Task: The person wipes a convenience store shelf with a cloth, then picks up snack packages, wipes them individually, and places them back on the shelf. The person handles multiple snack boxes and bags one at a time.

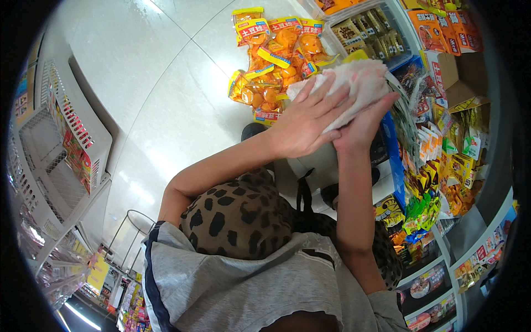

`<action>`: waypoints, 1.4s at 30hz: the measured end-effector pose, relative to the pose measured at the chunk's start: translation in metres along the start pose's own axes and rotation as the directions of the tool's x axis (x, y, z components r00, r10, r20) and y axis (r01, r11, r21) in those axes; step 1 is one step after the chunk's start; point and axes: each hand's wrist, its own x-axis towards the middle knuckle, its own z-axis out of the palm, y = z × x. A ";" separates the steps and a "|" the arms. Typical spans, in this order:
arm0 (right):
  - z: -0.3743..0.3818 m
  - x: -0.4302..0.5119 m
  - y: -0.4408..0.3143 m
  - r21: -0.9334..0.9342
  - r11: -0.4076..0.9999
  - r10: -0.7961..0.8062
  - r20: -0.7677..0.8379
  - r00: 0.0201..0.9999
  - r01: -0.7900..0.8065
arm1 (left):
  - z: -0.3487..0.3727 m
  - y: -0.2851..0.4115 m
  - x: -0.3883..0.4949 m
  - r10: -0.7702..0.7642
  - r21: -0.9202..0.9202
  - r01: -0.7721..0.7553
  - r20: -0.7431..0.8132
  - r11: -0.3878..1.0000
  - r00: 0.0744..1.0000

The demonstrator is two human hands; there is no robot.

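Note:
A white cloth with pale pink patches [359,83] lies between my two hands. My left hand [309,118] presses flat over it with the fingers spread. My right hand [365,124] supports it from below and the right, its thumb side and fingertips showing at the cloth's edge; part of that hand is hidden. Just beyond my left hand, several yellow and orange snack packets [286,37] lie in a loose pile on the pale tiled floor [178,95]. Dark green flat packets [404,120] hang or lean just right of the cloth.
A clear plastic bin of small wrapped packs [367,35] stands at the upper right. Shelves of colourful snack bags [423,211] line the right side, with an open cardboard box [464,79]. White perforated baskets [83,120] and a wire rack [130,236] stand at the left.

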 end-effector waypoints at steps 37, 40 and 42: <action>-0.044 0.032 0.036 -0.779 0.214 -0.443 0.460 0.769 0.589 | 0.013 -0.033 -0.017 -0.439 -0.924 0.378 0.362 -0.055 0.822; -0.043 0.028 0.032 -0.779 0.260 -0.486 0.405 0.774 0.571 | 0.011 -0.027 -0.020 -0.409 -0.835 0.514 0.546 -0.195 0.731; -0.037 0.022 0.027 -0.785 0.294 -0.470 0.379 0.797 0.546 | 0.018 -0.023 -0.023 -0.448 -0.847 0.488 0.528 -0.212 0.721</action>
